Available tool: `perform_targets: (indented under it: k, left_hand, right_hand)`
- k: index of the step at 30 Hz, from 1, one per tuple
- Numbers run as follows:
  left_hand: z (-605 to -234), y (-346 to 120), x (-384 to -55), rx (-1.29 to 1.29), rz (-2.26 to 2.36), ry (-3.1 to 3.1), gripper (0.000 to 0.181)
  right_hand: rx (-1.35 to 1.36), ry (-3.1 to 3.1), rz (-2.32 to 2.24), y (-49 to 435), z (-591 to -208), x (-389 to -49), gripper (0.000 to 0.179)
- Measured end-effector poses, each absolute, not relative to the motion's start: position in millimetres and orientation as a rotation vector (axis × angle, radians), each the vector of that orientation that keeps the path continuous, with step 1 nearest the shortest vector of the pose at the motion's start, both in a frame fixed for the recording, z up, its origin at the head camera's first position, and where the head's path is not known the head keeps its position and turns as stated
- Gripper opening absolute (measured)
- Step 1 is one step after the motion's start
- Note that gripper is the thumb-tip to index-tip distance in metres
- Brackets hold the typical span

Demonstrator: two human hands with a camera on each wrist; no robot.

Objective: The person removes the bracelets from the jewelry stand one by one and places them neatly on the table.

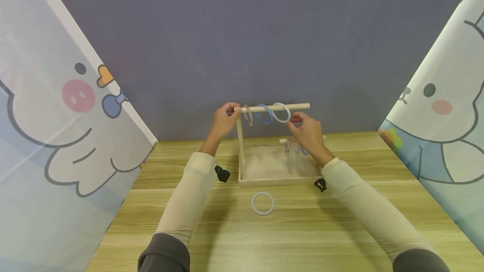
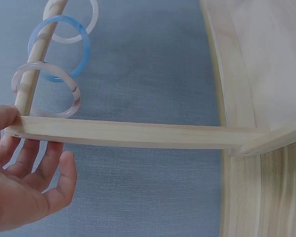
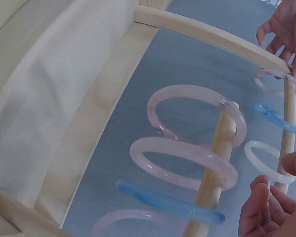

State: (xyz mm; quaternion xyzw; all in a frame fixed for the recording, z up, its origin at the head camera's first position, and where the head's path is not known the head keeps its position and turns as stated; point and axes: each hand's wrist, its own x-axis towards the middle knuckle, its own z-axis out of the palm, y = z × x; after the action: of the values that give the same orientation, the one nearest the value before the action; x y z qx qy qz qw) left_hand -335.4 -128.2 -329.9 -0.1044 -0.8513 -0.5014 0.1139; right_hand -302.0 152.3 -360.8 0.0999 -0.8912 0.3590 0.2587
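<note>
My left hand [image 1: 224, 123] grips the upper left corner of a wooden bangle rack [image 1: 240, 137], thumb on top and fingers beneath. On its upper bar hang a pinkish bangle [image 2: 73, 98], a blue bangle [image 2: 87, 52] and a white bangle [image 1: 281, 121]. At the white one, my right hand [image 1: 308, 133] pinches the rim between thumb and fingers. The lower bar [image 3: 207, 190] carries several more bangles, among them a pink bangle [image 3: 187, 90] and a blue bangle [image 3: 167, 201]; my right hand partly covers them in the head view.
A pale bangle [image 1: 262, 214] lies flat on the wood-grain table [image 1: 302, 238] in front of the rack's tray base [image 1: 277, 182]. Small black devices sit by each wrist. Behind stands a grey wall [image 1: 227, 45], with cartoon-printed panels [image 1: 45, 104] at both sides.
</note>
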Motion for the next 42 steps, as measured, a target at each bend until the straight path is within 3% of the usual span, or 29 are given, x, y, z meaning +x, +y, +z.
perform_targets:
  k: [42]
  left_hand:
    - [-330, -127, -335, -0.317, -1.440, -2.498, 0.033]
  right_hand:
    - [0.273, -2.389, 1.088, 133, -357, -306, 0.021]
